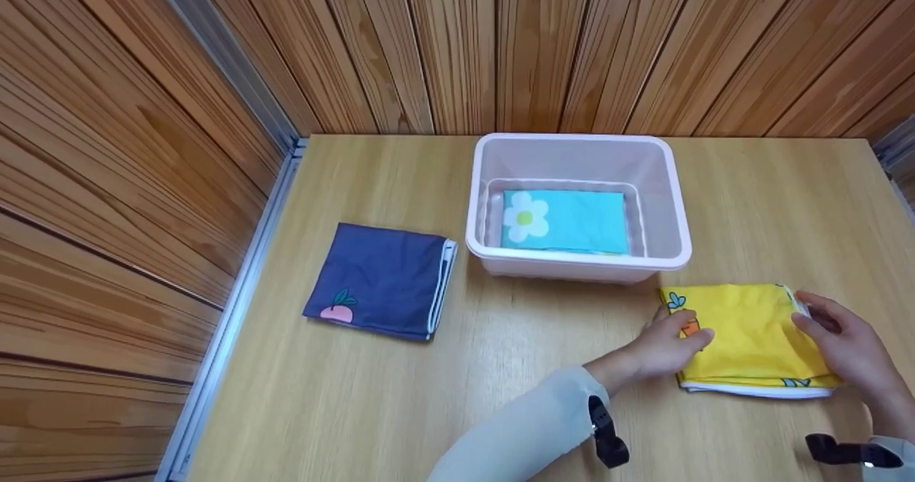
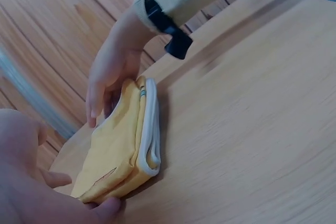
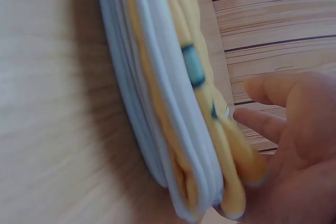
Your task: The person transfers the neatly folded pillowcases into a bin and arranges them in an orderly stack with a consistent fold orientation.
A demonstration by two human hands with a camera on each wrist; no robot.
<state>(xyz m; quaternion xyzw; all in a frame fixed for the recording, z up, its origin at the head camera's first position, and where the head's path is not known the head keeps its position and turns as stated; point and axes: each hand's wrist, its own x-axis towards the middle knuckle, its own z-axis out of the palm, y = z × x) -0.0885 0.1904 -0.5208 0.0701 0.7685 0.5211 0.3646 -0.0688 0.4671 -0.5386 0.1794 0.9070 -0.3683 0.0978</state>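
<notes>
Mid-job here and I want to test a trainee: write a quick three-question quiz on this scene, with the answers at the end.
1. Multiple choice. How many folded cloths lie outside the pale tub?
A) one
B) two
C) three

2. True or false. The left hand and the right hand both touch the yellow cloth.

3. Fill in the blank. The blue cloth inside the tub shows a white ____ with a yellow-green centre.

Key
1. B: the navy cloth and the yellow cloth.
2. True: one hand is at each end of it.
3. Flower.
</notes>
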